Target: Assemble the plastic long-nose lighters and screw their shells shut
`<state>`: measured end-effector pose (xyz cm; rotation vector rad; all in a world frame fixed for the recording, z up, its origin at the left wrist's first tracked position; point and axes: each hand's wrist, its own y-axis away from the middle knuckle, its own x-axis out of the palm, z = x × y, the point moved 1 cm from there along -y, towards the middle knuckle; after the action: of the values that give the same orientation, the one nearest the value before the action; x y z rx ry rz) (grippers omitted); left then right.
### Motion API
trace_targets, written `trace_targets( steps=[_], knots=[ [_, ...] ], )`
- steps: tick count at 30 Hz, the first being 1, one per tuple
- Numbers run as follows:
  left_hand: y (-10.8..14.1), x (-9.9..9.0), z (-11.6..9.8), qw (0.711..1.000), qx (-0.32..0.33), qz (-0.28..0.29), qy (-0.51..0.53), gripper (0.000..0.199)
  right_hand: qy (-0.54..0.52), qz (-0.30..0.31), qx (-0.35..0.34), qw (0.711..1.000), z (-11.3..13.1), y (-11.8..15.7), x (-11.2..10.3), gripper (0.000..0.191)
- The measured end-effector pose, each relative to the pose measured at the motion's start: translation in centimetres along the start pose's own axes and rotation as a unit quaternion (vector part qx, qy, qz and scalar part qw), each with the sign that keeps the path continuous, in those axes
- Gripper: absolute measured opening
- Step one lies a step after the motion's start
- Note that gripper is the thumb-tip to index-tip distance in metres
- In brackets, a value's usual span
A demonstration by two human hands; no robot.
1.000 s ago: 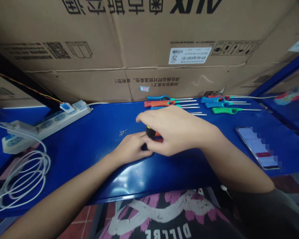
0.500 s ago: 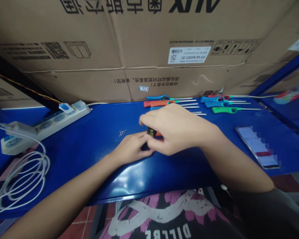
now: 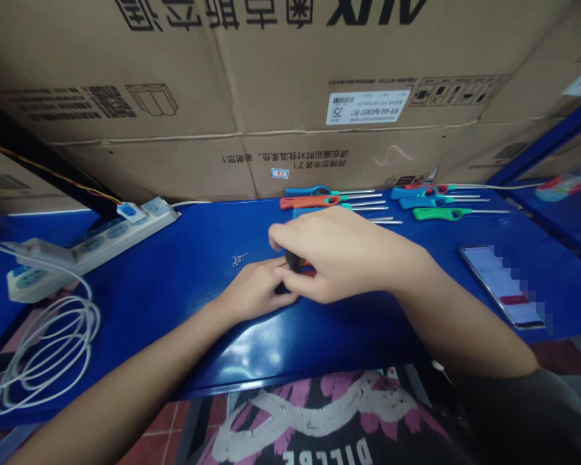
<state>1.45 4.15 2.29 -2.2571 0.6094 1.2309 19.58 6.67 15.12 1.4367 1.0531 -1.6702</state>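
Note:
My right hand (image 3: pixel 343 255) is closed from above round the dark handle (image 3: pixel 294 260) of what looks like a screwdriver; its tip is hidden. Under that hand, my left hand (image 3: pixel 259 290) lies low at the shelf, fingers closed on something mostly covered by both hands. An orange-red piece (image 3: pixel 310 270) shows between the hands, seemingly part of what is being worked on. Left of the hands, a small pile of metal screws (image 3: pixel 239 259) lies on the blue shelf (image 3: pixel 184 258). Beyond my right hand lie several long-nosed lighters, among them an orange lighter (image 3: pixel 303 203).
More lighters, including a green lighter (image 3: pixel 436 214), lie at the back right. A phone (image 3: pixel 501 284) rests at the right. On the left are a white power strip (image 3: pixel 101 242) and a coiled white cable (image 3: pixel 48 349). A large cardboard box (image 3: pixel 184 161) stands behind.
The dark handle has turned within my right hand's fingers, so its yellow marking no longer shows. Both hands stay in nearly the same place; the view shifts slightly.

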Motion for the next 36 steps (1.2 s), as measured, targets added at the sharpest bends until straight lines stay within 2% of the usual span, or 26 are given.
trace_targets(
  steps=[5, 8, 11, 15, 17, 19, 23, 26, 29, 32, 34, 36],
  knots=[
    [0.05, 0.0, 0.05, 1.0, -0.001, 0.001, -0.01, 0.012, -0.001, -0.011, -0.01, 1.0, 0.23, 0.29, -0.15, 0.018],
    [0.09, 0.09, 0.13, 1.0, 0.003, 0.007, -0.008, 0.014, 0.015, 0.01, 0.006, 1.0, 0.3, 0.25, -0.19, 0.019],
    [0.1, 0.1, 0.15, 1.0, 0.005, 0.005, -0.016, 0.017, -0.001, 0.006, -0.005, 1.0, 0.33, 0.05, -0.3, 0.017],
    [0.05, 0.01, 0.04, 0.999, 0.009, 0.019, -0.025, 0.024, 0.005, 0.031, 0.023, 0.999, 0.17, -0.15, -0.4, 0.03],
    [0.04, -0.05, -0.02, 0.999, 0.016, 0.012, -0.032, 0.026, -0.001, 0.025, 0.014, 1.0, 0.21, -0.11, -0.48, 0.027],
    [0.03, -0.07, -0.04, 0.999, 0.02, 0.011, -0.031, 0.023, -0.018, 0.015, 0.006, 1.0, 0.33, -0.01, -0.57, 0.023],
    [0.01, -0.08, 0.03, 0.999, 0.017, 0.016, -0.028, 0.02, -0.005, 0.046, 0.034, 0.998, 0.46, 0.28, -0.66, 0.025],
    [-0.05, -0.18, -0.01, 0.999, 0.024, 0.005, -0.021, 0.016, -0.021, 0.02, 0.029, 0.999, 0.31, 0.5, -0.75, 0.017],
    [-0.08, -0.18, -0.03, 0.999, 0.018, 0.018, -0.02, 0.013, -0.003, 0.03, 0.037, 0.999, -0.03, 0.64, -0.65, 0.021],
    [-0.05, -0.11, 0.02, 0.999, 0.024, 0.014, -0.027, 0.011, -0.019, 0.022, 0.002, 1.0, -0.25, 0.59, -0.47, 0.016],
    [-0.02, -0.08, 0.06, 0.999, 0.028, 0.0, -0.024, 0.011, -0.042, 0.001, -0.031, 0.999, -0.27, 0.43, -0.36, 0.021],
    [-0.01, -0.08, 0.08, 1.0, 0.021, -0.005, -0.021, 0.015, -0.029, 0.004, -0.033, 0.999, -0.26, 0.21, -0.23, 0.019]
  ],
)
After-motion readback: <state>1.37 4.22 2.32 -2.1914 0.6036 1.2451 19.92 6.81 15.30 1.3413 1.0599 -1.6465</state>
